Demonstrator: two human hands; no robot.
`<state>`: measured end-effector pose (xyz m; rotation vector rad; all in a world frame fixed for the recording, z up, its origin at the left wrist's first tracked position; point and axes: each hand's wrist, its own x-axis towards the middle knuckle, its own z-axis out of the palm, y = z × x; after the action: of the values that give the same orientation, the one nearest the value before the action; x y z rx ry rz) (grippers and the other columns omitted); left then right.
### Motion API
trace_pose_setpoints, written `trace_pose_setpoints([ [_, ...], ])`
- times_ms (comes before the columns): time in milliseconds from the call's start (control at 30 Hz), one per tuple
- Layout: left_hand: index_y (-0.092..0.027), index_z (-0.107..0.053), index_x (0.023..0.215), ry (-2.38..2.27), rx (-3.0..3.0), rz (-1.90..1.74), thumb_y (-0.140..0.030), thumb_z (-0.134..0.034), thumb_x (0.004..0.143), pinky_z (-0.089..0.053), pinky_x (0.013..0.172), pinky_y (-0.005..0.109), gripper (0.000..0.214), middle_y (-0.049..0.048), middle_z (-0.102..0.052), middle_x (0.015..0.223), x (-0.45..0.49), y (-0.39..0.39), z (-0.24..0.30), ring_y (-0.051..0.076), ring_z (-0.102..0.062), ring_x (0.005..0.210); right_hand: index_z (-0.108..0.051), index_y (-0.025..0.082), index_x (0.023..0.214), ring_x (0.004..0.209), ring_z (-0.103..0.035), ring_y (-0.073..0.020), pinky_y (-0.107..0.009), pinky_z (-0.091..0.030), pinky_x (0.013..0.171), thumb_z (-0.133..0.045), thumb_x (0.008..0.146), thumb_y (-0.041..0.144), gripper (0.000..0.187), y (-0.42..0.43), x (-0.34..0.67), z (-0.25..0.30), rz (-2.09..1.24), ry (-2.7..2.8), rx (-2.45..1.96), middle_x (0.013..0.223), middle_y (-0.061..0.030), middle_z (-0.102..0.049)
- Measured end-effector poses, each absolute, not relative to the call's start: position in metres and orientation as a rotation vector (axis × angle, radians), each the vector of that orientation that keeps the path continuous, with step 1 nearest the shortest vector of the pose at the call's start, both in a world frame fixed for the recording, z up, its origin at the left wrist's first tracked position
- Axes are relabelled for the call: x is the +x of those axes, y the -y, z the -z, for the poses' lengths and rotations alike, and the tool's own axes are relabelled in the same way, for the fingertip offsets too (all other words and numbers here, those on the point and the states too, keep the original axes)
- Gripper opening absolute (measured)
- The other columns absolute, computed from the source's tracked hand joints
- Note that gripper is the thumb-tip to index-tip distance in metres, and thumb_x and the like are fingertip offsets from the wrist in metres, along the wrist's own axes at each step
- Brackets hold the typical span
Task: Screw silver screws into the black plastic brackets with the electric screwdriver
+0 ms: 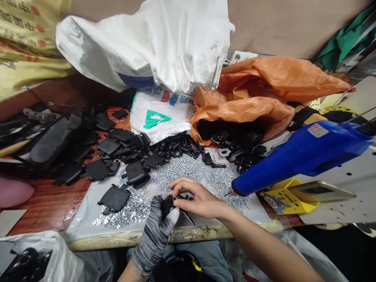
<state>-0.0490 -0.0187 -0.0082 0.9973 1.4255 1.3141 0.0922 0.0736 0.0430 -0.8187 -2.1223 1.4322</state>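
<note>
Resting in the left hand, which is covered by a grey striped knit glove, a small black plastic part is gripped between the thumb and the fingers. The part is held up over the near edge of a work top covered with a cloudy clear sheet. The bare right hand is bent over the part from the right, with its thumb and fingers curled close. Whether anything is pinched by the right hand cannot be told, since the fingertips are partly hidden.

To the left of the glove, shiny silver ring washers are spread out, and a flat black plastic plate is seen beside them. On the far side of the hands, thin silver metal screws are heaped. Farther still, short black plastic tubes are piled. To the right, a fat blue tube-shaped tool is pointed toward the screws.
</note>
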Motion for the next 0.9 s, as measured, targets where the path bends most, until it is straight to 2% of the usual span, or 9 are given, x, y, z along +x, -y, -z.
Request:
trace_pose_setpoints([
  [100,-0.022,-0.057,0.11,-1.418,0.985,-1.413,-0.036,-0.063,0.084,-0.051,0.098,0.04,0.03,0.0059,-0.068,0.113,-0.051,0.021,0.003,0.024,-0.065,0.106,-0.066,0.02,0.097,0.107,-0.066,-0.0204,-0.038,-0.05,0.094,-0.065,0.089,0.028,0.011,-0.073,0.093,-0.038,-1.687,1.853,-0.78,0.112,-0.0072,-0.071],
  [167,-0.022,-0.057,0.113,-1.385,1.054,-1.344,-0.035,-0.061,0.085,-0.052,0.098,0.041,0.031,0.0061,-0.068,0.114,-0.056,0.021,-0.002,0.024,-0.065,0.107,-0.069,0.021,0.102,0.102,-0.068,-0.0209,-0.037,-0.051,0.09,-0.065,0.089,0.032,0.018,-0.073,0.095,-0.037,-1.658,1.849,-0.77,0.108,-0.0075,-0.073],
  [267,-0.022,-0.058,0.116,-1.322,1.198,-1.171,-0.034,-0.062,0.085,-0.052,0.099,0.041,0.033,0.0068,-0.068,0.117,-0.064,0.018,-0.007,0.025,-0.065,0.11,-0.072,0.022,0.098,0.102,-0.068,-0.0213,-0.038,-0.051,0.092,-0.066,0.089,0.032,0.015,-0.072,0.094,-0.037,-1.576,1.926,-0.723,0.105,-0.0068,-0.074],
  [400,-0.021,-0.055,0.117,-1.468,1.155,-1.312,-0.036,-0.06,0.084,-0.05,0.103,0.044,0.037,0.0091,-0.067,0.121,-0.066,0.016,-0.005,0.026,-0.064,0.114,-0.071,0.022,0.103,0.103,-0.068,-0.0214,-0.039,-0.051,0.093,-0.064,0.09,0.031,0.017,-0.07,0.089,-0.033,-1.528,1.809,-0.698,0.107,-0.0078,-0.073],
  [533,-0.022,-0.057,0.118,-1.405,1.255,-1.157,-0.034,-0.063,0.083,-0.051,0.103,0.043,0.037,0.0079,-0.068,0.121,-0.073,0.017,-0.005,0.026,-0.064,0.115,-0.073,0.022,0.1,0.103,-0.067,-0.0214,-0.041,-0.05,0.095,-0.066,0.088,0.029,0.015,-0.068,0.085,-0.027,-1.529,1.874,-0.686,0.106,-0.0079,-0.073],
  [733,-0.021,-0.059,0.112,-1.439,1.294,-1.119,-0.034,-0.063,0.082,-0.052,0.101,0.045,0.033,0.009,-0.07,0.116,-0.081,0.018,-0.004,0.026,-0.067,0.108,-0.073,0.024,0.11,0.099,-0.065,-0.0205,-0.04,-0.05,0.091,-0.071,0.084,0.03,0.026,-0.064,0.088,-0.023,-1.498,1.933,-0.731,0.105,-0.0067,-0.071],
  [900,-0.021,-0.057,0.117,-1.407,1.274,-1.117,-0.034,-0.062,0.084,-0.053,0.1,0.044,0.036,0.0092,-0.069,0.119,-0.081,0.02,-0.006,0.025,-0.066,0.111,-0.075,0.025,0.105,0.105,-0.065,-0.0208,-0.042,-0.049,0.097,-0.07,0.086,0.029,0.02,-0.058,0.09,-0.015,-1.514,1.831,-0.737,0.107,-0.0077,-0.072],
])
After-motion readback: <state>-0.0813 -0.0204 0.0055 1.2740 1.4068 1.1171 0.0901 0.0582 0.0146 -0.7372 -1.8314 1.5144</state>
